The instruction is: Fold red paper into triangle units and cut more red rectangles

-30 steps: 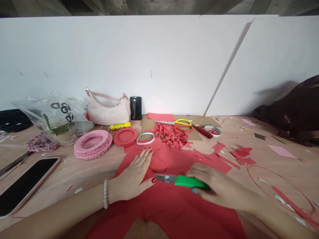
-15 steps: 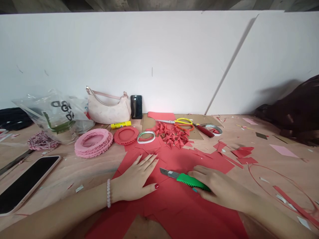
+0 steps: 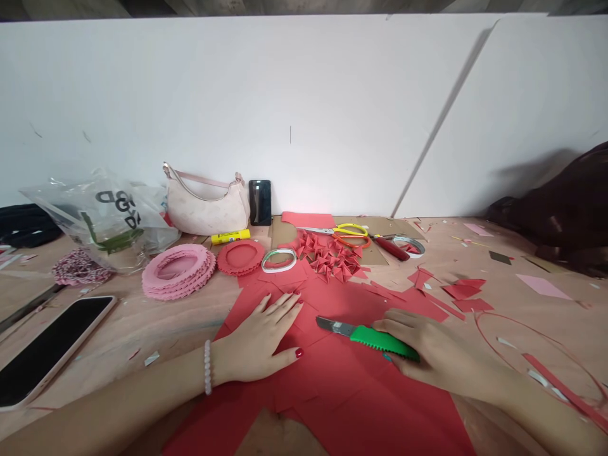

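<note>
My left hand (image 3: 259, 342) lies flat on the red paper (image 3: 351, 392), its fingers stretched out and the thumb apart. A beaded bracelet (image 3: 208, 367) circles that wrist. In my right hand (image 3: 427, 351) is a green utility knife (image 3: 382, 342), held over the paper with its metal blade out and pointing left toward my left hand. I cannot tell whether the blade touches the sheet. Beyond my hands sits a pile of folded red paper pieces (image 3: 329, 256), next to a white tape ring (image 3: 278, 260) and a red scalloped paper ring (image 3: 240, 257).
Yellow-handled scissors (image 3: 350, 229) and a red-handled tool (image 3: 392, 247) lie behind the pile. Pink paper rings (image 3: 178, 272), a glue stick (image 3: 230, 237) and a large phone (image 3: 54, 348) are at left. A handbag (image 3: 209, 202) leans on the white wall (image 3: 304, 95). Red scraps (image 3: 464, 289) lie at right.
My right hand has moved a little to the right with the utility knife, so the blade is farther from my left hand. The left hand stays flat in place.
</note>
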